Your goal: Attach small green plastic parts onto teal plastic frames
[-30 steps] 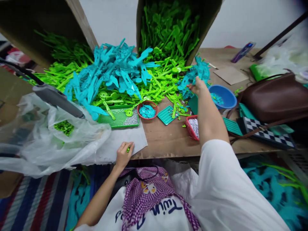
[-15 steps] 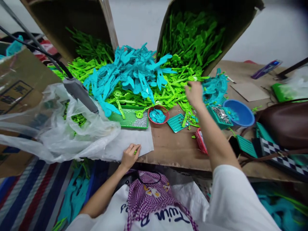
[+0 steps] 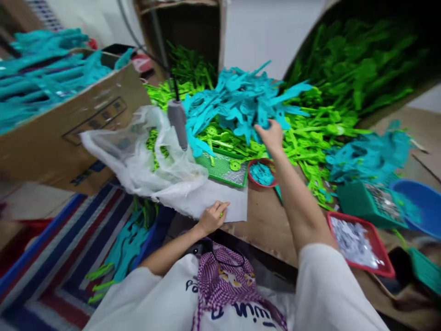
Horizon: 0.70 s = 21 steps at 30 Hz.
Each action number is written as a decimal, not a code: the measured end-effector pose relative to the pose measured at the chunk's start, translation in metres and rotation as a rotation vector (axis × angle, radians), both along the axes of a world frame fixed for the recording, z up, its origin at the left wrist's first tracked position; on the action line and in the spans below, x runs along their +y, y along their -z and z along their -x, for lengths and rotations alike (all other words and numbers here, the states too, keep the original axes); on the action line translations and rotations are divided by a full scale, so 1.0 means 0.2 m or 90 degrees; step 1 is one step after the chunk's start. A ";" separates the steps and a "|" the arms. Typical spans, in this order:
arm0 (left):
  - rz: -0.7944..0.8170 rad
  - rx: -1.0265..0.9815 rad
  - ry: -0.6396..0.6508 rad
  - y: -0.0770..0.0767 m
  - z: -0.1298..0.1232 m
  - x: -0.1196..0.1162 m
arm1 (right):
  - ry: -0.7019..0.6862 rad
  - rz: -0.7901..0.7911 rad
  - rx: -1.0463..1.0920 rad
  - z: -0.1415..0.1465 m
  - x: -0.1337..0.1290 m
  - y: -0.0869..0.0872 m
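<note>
Near the table edge (image 3: pixel 265 246), the left hand (image 3: pixel 212 218) grips a green piece (image 3: pixel 221 214), bare tabletop (image 3: pixel 267 223) at its three o'clock. At one, the right hand (image 3: pixel 272 138) meets turquoise parts (image 3: pixel 241 101), grip unclear; at two, a red basket (image 3: pixel 254 183) holds turquoise discs (image 3: pixel 261 174).

The bench (image 3: pixel 265 230) is viewed by one head-worn camera, from above and behind both hands, and the lens is faced forward and down. The left hand (image 3: pixel 212 218) is shown just below mid-frame; the right hand (image 3: pixel 273 137) is shown farther out, to its right. Nearest the lens, on the near side of the left hand, a shirt (image 3: pixel 165 296) and apron (image 3: pixel 220 276) are seen from above. Beyond the right hand a wall (image 3: pixel 268 37) is taken in; well to its right a blue bowl (image 3: pixel 429 200) is cut by the frame's edge.
</note>
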<state>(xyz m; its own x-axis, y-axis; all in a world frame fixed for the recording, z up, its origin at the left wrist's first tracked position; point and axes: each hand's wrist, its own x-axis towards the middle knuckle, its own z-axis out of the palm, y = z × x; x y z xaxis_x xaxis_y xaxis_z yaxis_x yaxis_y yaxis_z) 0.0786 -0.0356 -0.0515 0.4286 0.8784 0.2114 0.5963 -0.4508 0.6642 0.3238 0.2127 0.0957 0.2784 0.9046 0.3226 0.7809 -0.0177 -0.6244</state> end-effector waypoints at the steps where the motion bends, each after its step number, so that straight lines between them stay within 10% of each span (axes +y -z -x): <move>1: 0.006 -0.003 0.008 0.00 0.00 -0.01 | 0.026 0.016 0.014 -0.02 -0.08 -0.01; 8: 0.046 -0.153 -0.015 -0.02 0.01 -0.02 | 0.025 -0.263 0.150 0.07 -0.79 0.18; 15: 0.223 -0.398 -0.146 -0.09 0.02 -0.01 | -0.077 -0.194 0.118 0.53 -1.10 0.18; 21: 0.646 -0.671 -0.186 -0.21 0.19 -0.15 | -0.225 -0.030 -0.009 0.16 -1.54 0.25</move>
<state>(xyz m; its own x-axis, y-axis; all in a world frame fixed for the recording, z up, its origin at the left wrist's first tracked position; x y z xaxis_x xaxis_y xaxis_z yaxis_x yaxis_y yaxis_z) 0.0402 -0.0652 -0.0097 0.2590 0.8626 -0.4346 -0.3602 0.5037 0.7852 0.2909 -0.0962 0.0449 -0.0534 0.9283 0.3680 0.7424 0.2834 -0.6071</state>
